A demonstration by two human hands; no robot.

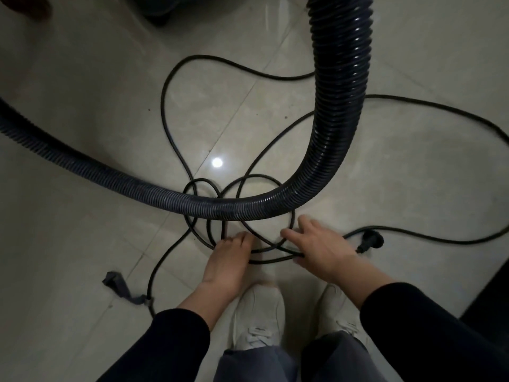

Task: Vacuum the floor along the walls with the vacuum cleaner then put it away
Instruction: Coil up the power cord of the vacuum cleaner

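Observation:
The thick dark ribbed vacuum hose comes down from the top and curves left across the tiled floor. Beneath it the thin black power cord lies in several tangled loops. My left hand reaches down and pinches the loops with curled fingertips. My right hand is just to the right; the cord runs in between thumb and forefinger and out the far side, with two fingers stretched forward. The cord's black plug lies on the floor right of that hand.
A grey strap is fixed to the cord at lower left. My white shoes stand just behind the hands. A dark rounded object sits at the top edge, cut off by the frame. A bright light reflects on the tiles.

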